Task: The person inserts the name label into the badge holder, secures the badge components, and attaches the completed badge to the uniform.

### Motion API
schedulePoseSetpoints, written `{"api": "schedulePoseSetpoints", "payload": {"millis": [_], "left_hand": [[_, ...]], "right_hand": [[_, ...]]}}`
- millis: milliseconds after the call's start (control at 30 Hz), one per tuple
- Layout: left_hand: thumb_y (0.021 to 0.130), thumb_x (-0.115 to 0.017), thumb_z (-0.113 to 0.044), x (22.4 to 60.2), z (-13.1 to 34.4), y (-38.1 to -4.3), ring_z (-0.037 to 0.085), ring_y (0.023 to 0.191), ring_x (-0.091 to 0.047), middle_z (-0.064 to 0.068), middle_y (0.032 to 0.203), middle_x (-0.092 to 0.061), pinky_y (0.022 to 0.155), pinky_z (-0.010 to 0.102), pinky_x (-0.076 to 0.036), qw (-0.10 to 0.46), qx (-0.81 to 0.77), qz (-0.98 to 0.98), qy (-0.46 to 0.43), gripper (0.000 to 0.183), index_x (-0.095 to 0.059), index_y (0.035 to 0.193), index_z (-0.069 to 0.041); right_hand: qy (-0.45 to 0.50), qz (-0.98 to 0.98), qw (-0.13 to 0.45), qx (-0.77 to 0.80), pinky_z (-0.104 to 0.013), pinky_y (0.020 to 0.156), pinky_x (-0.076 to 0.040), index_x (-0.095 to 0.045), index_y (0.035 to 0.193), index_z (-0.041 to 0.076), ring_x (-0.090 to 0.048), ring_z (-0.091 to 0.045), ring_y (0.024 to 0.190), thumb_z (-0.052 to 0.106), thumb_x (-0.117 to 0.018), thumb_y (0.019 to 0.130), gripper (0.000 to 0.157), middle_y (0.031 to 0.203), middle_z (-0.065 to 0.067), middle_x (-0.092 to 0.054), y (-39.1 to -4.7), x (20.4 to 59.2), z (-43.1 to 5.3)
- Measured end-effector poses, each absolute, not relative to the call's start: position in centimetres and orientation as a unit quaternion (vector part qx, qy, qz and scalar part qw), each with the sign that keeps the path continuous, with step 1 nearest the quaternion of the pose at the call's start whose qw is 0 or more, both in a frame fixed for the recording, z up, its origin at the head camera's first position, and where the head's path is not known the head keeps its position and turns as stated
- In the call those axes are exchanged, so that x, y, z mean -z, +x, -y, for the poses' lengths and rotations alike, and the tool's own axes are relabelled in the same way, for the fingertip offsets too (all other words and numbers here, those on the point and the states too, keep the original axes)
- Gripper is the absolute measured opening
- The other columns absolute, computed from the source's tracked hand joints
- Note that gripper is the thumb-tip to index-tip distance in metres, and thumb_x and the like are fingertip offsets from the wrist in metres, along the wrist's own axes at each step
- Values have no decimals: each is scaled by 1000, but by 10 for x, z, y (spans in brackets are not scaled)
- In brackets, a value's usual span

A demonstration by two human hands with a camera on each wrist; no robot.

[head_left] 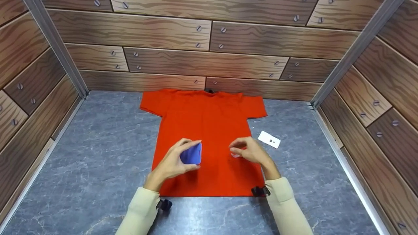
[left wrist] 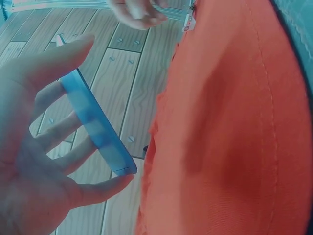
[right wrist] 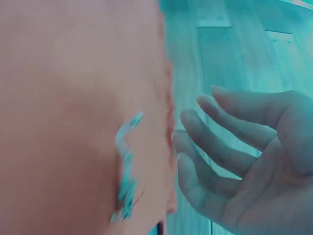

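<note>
My left hand (head_left: 171,162) grips a flat blue phone-like slab (head_left: 192,154) with rounded corners by its opposite edges, thumb on one and fingers on the other. In the left wrist view, the slab (left wrist: 98,122) stands tilted on edge, away from the palm. My right hand (head_left: 249,150) hovers over the right part of a red T-shirt (head_left: 209,120), fingers loosely bent and holding nothing. Just beside its fingertips is a small clear crinkled strip (right wrist: 126,171), blurred in the right wrist view. The shirt lies spread flat, collar toward the back wall.
A white card (head_left: 269,139) with small dark marks lies right of the shirt on the grey marbled table (head_left: 107,140). Wood-patterned walls (head_left: 169,58) with metal corner posts enclose the back and both sides.
</note>
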State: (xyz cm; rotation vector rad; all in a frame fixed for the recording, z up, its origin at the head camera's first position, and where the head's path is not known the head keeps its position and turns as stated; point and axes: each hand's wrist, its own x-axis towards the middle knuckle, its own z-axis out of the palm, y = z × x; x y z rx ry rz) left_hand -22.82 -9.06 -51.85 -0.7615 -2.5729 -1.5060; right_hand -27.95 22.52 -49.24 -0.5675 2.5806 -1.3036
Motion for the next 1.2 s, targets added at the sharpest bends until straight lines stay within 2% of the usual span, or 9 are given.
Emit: {"api": "schedulePoseSetpoints", "payload": {"millis": [233, 433, 600, 700, 767, 933, 1067, 1133, 1200], "left_hand": [[77, -92, -25, 519, 87, -226, 30, 124, -55, 4, 136, -58, 97, 49, -59, 34, 469, 851, -232, 77, -58, 146, -26], [75, -93, -25, 519, 82, -224, 27, 122, -56, 4, 134, -61, 99, 52, -54, 54, 437, 868, -232, 74, -62, 142, -20], [77, -92, -31, 521, 74, -221, 27, 121, -56, 5, 133, -62, 97, 53, -47, 65, 399, 882, -243, 71, -64, 140, -18], [78, -91, -32, 523, 69, -219, 27, 123, -56, 5, 135, -61, 97, 51, -47, 68, 387, 886, -248, 70, -63, 141, -17], [78, -91, -32, 525, 67, -218, 28, 124, -56, 6, 135, -60, 97, 51, -47, 70, 384, 886, -250, 70, -63, 141, -17], [79, -90, -33, 526, 64, -217, 28, 124, -56, 7, 135, -59, 97, 50, -47, 77, 377, 889, -248, 71, -62, 142, -19], [79, -90, -35, 525, 62, -215, 27, 124, -56, 6, 133, -60, 97, 50, -47, 82, 369, 891, -250, 70, -62, 142, -19], [79, -90, -35, 524, 62, -215, 27, 124, -56, 6, 134, -59, 97, 49, -46, 84, 364, 893, -253, 70, -63, 142, -20], [79, -90, -36, 523, 63, -215, 27, 124, -55, 6, 135, -58, 96, 48, -46, 81, 363, 892, -257, 71, -62, 142, -19]], "right_hand": [[-229, -827, 113, 500, -36, 75, -64, -74, 110, -5, -74, -30, 81, 10, -69, 98, 20, 98, -29, -74, -265, 481, -202], [-241, -799, 142, 532, -42, 78, -65, -70, 116, -8, -74, -44, 87, 13, -68, 100, 27, 100, -31, -74, -253, 482, -183], [-215, -797, 166, 540, -55, 80, -63, -69, 118, -6, -71, -52, 87, 20, -71, 98, 33, 100, -29, -74, -247, 486, -168], [-201, -801, 168, 538, -61, 78, -62, -71, 113, -5, -70, -56, 84, 22, -72, 98, 31, 96, -29, -74, -245, 489, -163], [-192, -807, 165, 533, -58, 76, -63, -73, 108, -4, -70, -55, 82, 23, -73, 97, 29, 92, -27, -75, -244, 492, -160], [-179, -816, 152, 528, -44, 67, -65, -76, 99, -3, -72, -51, 76, 24, -74, 96, 27, 84, -22, -77, -243, 495, -156], [-173, -814, 148, 534, -36, 63, -64, -76, 96, -4, -74, -42, 70, 22, -74, 96, 26, 81, -20, -76, -242, 496, -154], [-173, -814, 147, 535, -36, 61, -64, -75, 96, -6, -74, -37, 66, 20, -74, 96, 26, 81, -21, -76, -242, 498, -155], [-171, -814, 146, 536, -41, 63, -65, -75, 95, -6, -74, -39, 67, 19, -74, 97, 25, 80, -21, -76, -242, 498, -157]]}}
